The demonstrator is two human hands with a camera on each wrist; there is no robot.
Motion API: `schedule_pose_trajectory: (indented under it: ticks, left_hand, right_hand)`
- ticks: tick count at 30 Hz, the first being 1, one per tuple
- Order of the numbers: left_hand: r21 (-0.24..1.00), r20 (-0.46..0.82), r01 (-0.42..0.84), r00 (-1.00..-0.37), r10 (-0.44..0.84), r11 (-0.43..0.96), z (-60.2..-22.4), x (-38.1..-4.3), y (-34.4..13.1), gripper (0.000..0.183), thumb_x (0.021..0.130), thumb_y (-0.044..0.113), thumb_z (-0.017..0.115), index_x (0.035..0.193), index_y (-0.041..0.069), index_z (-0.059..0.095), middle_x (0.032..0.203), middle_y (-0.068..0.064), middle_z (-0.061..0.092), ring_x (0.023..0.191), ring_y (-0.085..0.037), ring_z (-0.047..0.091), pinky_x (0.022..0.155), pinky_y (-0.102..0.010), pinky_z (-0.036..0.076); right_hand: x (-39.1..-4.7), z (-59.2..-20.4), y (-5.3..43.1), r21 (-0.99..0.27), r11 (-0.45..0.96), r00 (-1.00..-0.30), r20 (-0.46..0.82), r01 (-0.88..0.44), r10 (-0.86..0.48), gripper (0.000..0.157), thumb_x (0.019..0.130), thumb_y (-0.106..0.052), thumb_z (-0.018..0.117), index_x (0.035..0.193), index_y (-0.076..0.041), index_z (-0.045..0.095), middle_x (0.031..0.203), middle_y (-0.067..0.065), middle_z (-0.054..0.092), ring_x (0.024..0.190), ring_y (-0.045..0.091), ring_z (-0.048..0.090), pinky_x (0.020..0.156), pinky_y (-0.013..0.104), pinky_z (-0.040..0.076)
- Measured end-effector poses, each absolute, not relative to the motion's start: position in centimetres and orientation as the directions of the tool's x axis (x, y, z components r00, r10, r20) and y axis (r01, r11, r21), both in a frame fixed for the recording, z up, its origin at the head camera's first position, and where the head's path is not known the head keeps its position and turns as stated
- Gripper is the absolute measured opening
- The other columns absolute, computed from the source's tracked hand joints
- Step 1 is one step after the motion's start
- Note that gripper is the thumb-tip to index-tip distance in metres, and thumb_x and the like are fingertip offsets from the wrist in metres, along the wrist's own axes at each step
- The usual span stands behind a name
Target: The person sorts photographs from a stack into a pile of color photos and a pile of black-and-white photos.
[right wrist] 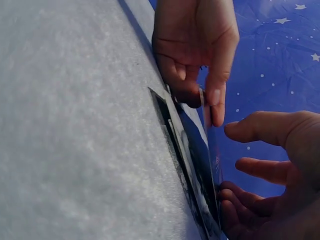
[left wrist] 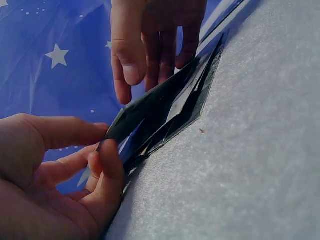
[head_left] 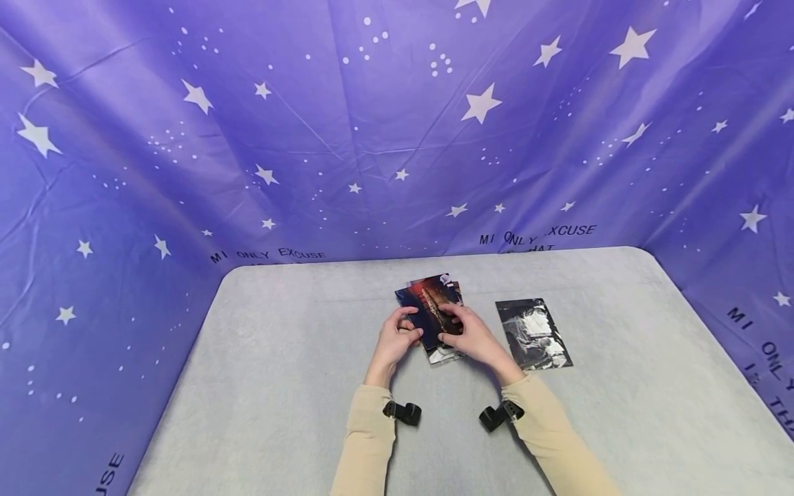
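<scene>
A small stack of glossy picture cards (head_left: 443, 357) lies at the table's middle. On top, a card with a dark blue and orange-red picture (head_left: 428, 295) is raised a little at its near edge, with gaps between the layers in both wrist views. My left hand (head_left: 393, 339) pinches this top card's left edge between thumb and fingers. My right hand (head_left: 476, 337) is at the card's right side. In the right wrist view its thumb and forefinger stand straight and apart from the card, while lower fingers touch the edge. The pictures underneath are mostly hidden.
A black and silver glossy flat packet or sheet (head_left: 524, 337) lies to the right of the stack. Grey cloth covers the table (head_left: 279, 386). Purple star-printed curtains (head_left: 347, 138) hang along its back and sides.
</scene>
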State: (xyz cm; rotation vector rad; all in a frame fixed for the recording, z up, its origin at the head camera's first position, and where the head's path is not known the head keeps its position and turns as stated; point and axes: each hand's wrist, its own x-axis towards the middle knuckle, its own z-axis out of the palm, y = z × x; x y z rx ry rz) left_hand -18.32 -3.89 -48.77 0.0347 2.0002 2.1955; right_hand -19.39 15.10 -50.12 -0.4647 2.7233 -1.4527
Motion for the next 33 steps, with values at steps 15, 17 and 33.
schedule_pose_trajectory:
  ticks: [15, 17, 33]
  left_hand:
    - [0.974, -0.074, -0.104, -0.986, 0.152, -0.201, -49.2, -18.2, -5.0, 0.052, 0.078, -0.021, 0.051, 0.129, -0.014, 0.046, 0.084, -0.008, 0.041, 0.06, -0.005, 0.045, 0.063, -0.02, 0.043]
    - [0.972, -0.075, -0.109, -0.984, 0.164, -0.208, -49.1, -18.2, -5.2, 0.053, 0.078, -0.02, 0.051, 0.13, -0.014, 0.045, 0.085, -0.008, 0.041, 0.061, -0.005, 0.046, 0.064, -0.02, 0.043]
    - [0.974, -0.063, -0.093, -0.988, 0.144, -0.208, -49.4, -18.0, -7.8, 0.053, 0.077, -0.02, 0.051, 0.13, -0.012, 0.049, 0.084, -0.006, 0.043, 0.063, -0.005, 0.048, 0.063, -0.019, 0.042]
  right_hand:
    - [-20.0, -50.3, 15.7, -0.801, 0.561, -0.971, 0.103, -0.21, -0.215, 0.052, 0.085, -0.007, 0.068, 0.134, 0.002, 0.053, 0.127, 0.025, 0.056, 0.108, 0.039, 0.054, 0.093, 0.052, 0.042]
    - [-20.0, -50.1, 15.6, -0.809, 0.553, -0.973, 0.094, -0.197, -0.21, 0.051, 0.085, -0.007, 0.068, 0.133, 0.001, 0.054, 0.12, 0.023, 0.059, 0.098, 0.034, 0.057, 0.085, 0.048, 0.046]
    - [-19.8, -49.5, 13.9, -0.966, 0.237, -0.972, 0.05, -0.106, -0.228, 0.046, 0.081, 0.011, 0.065, 0.126, 0.009, 0.056, 0.105, 0.023, 0.057, 0.075, 0.015, 0.054, 0.062, 0.02, 0.047]
